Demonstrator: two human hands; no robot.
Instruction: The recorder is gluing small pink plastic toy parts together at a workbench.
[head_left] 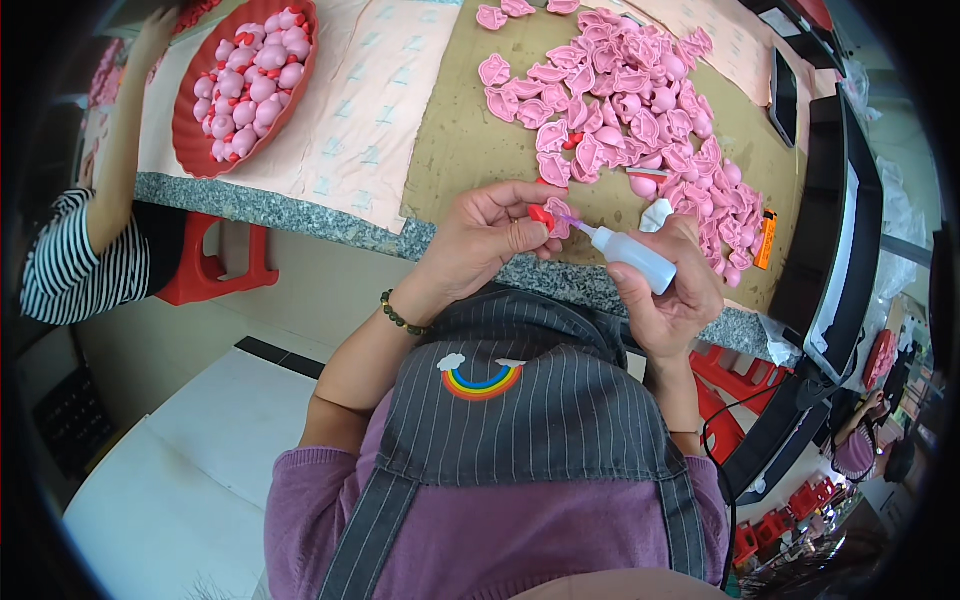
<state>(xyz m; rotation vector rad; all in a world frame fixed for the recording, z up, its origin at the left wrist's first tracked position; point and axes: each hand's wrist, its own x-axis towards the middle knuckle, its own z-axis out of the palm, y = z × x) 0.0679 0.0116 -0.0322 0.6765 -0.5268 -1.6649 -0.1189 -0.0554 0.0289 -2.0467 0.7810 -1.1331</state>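
Between the fingertips of my left hand (492, 232) is a small pink plastic piece (560, 214) with a red part (541, 216) against it. My right hand (672, 285) is closed around a white squeeze bottle (641, 262), tilted so its purplish nozzle (577, 223) points at the pink piece. The nozzle tip meets or nearly meets that piece; I cannot tell which. A bit of white tissue (656, 214) shows by my right hand. Just beyond both hands, a heap of pink molded shells (610, 110) spreads over the brown board (445, 130).
A red scalloped basin (187, 125) of pink and red pieces stands at the left on pale paper (345, 120). An orange tube (766, 240) and a black phone (783, 98) lie at the right, near a black tray-like frame (835, 230). Another person's arm (118, 150) reaches in at far left.
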